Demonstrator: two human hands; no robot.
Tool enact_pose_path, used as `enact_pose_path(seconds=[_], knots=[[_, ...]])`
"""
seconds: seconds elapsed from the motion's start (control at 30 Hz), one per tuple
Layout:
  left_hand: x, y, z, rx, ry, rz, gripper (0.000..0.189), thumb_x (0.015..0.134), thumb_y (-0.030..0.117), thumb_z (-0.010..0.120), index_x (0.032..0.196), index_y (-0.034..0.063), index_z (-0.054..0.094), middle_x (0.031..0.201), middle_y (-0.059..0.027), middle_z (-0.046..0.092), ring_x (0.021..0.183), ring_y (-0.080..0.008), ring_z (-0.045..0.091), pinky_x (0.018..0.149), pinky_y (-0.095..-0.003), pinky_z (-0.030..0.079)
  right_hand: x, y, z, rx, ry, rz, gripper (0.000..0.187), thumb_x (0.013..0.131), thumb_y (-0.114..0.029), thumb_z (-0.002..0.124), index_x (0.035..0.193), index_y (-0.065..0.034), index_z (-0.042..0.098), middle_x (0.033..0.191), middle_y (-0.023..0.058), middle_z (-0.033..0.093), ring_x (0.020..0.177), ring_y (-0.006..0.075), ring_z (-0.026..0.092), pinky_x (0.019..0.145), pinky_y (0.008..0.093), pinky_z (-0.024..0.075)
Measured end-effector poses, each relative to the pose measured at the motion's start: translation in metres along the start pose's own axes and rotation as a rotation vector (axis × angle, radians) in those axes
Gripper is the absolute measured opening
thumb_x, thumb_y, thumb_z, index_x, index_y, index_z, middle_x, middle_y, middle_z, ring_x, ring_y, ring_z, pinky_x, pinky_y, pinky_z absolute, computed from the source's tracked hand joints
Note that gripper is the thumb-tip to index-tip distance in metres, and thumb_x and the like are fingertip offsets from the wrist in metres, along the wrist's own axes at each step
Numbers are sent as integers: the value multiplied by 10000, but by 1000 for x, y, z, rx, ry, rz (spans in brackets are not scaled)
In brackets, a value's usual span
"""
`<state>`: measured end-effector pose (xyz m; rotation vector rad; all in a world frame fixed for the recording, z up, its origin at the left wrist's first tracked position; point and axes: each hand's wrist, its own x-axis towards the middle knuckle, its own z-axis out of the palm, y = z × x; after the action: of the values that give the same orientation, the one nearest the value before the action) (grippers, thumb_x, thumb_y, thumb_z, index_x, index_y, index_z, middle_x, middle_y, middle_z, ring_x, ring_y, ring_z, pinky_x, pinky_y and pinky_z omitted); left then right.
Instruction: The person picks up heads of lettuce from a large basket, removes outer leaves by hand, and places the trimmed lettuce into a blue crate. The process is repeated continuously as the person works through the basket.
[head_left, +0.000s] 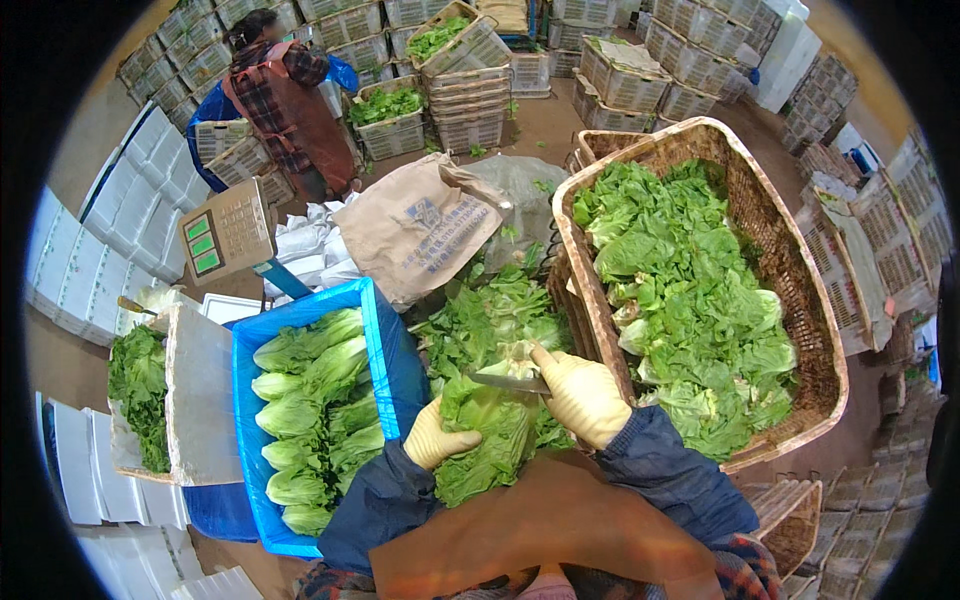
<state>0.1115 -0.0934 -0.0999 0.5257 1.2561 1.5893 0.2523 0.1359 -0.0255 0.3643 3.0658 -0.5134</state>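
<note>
Both my hands wear pale yellow ribbed gloves. A head of green leafy lettuce rests in my left hand, its leaves towards my apron and its cut base away from me. In my right hand is a knife, its blade lying across the base end of the lettuce. The right forefinger reaches out to pale stem pieces just beyond the blade; whether these are severed I cannot tell. Loose trimmed leaves are heaped below and beyond my hands. The knife handle is hidden in my grip.
Left stands a blue-lined crate with rows of lettuce heads. A dirty plastic crate of lettuce is at right. Beyond are a digital scale, a brown sack and a person. A foam box holds greens.
</note>
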Motion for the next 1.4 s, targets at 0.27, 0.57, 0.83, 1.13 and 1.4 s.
enact_pose_path(seconds=[0.27,0.57,0.83,1.13,1.4], knots=[[-11,12,5,-1,-131,102,858,714,99,914,1462,-6,507,1495,-115,558,1367,-226,528,1160,-399,403,-3,74,3,68,-21,530,340,901,-213,648,1192,-54,721,1013,263,731,941,394,722,878,453,582],[68,56,-5,0,54,362,833,749,-20,851,1491,33,477,1370,-75,630,1246,-194,597,1079,-377,483,55,4,-17,1212,393,282,303,927,-179,788,1177,-15,740,938,-5,731,767,71,612,697,241,499],[66,25,15,-193,-70,-32,831,948,655,635,1500,48,505,1443,-102,591,1289,-238,581,1098,-392,451,67,112,-22,1067,304,643,376,910,-254,790,1178,-10,691,840,40,703,616,85,583,546,248,473],[90,12,27,-96,-73,-80,687,981,506,666,1475,50,526,1338,-78,651,1154,-204,652,978,-345,526,-13,119,104,1646,396,604,685,987,-537,660,1483,-82,533,1353,56,644,1147,212,628,994,372,515],[117,32,4,754,542,-94,1160,768,477,875,1616,-2,247,1608,-284,372,1500,-367,369,1214,-399,327,-26,118,65,1922,379,361,773,893,-611,741,1415,-59,596,1288,72,682,1138,198,652,932,364,553]])
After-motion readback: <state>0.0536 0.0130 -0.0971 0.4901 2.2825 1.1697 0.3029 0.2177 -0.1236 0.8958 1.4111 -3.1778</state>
